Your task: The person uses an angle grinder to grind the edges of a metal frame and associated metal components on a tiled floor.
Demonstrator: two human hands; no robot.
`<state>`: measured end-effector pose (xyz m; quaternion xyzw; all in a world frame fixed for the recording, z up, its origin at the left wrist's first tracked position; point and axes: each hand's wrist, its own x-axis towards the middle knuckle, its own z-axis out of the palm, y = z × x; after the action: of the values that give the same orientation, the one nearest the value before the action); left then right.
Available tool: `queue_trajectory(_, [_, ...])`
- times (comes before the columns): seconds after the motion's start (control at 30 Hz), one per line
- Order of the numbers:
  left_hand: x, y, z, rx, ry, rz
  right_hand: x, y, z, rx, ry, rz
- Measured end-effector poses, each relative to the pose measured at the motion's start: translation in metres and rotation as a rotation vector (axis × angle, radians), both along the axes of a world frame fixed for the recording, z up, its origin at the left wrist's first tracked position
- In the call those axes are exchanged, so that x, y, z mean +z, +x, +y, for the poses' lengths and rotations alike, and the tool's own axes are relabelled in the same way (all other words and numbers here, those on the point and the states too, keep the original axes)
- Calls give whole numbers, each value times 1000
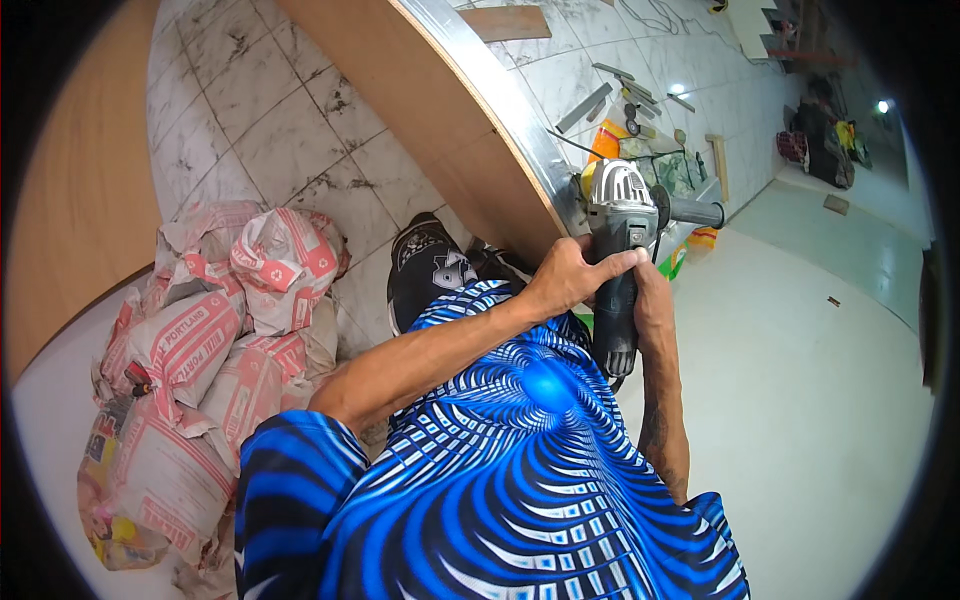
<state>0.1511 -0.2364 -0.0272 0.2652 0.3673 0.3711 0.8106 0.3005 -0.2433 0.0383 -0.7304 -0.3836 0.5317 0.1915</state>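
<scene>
A dark angle grinder [614, 315] with a silver gear head stands out in front of my body, its head pointing away from me. My left hand [572, 277] grips its body from the left, the thumb laid across the top. From the right, my right hand [654, 298] wraps around the same body, and its fingers are partly hidden behind the tool. The black side handle [697, 212] juts out to the right with no hand on it. Beside the grinder's head runs the metal-faced edge [497, 95] of an upright wooden panel [415, 95]. I cannot tell whether the disc touches that edge.
Several red-and-white cement bags [185, 345] are heaped at my left, near a curved wooden board [80, 170]. Loose metal strips [584, 108] and an orange bag [606, 140] lie on the tiled floor beyond the grinder. A pale wall [800, 400] rises close on my right.
</scene>
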Motion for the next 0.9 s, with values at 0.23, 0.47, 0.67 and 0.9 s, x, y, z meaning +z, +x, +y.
queue_trajectory(0.23, [2,2,-2,33,16,15,-11,14,-3,28,3,4])
queue_trajectory(0.47, [-3,3,-1,79,7,40,-10,4,7,2,-50,-61])
queue_trajectory(0.67, [-2,3,-1,63,34,40,-19,16,1,7,-36,-53])
queue_trajectory(0.9, [0,-1,0,81,9,12,-9,8,7,74,-46,-93])
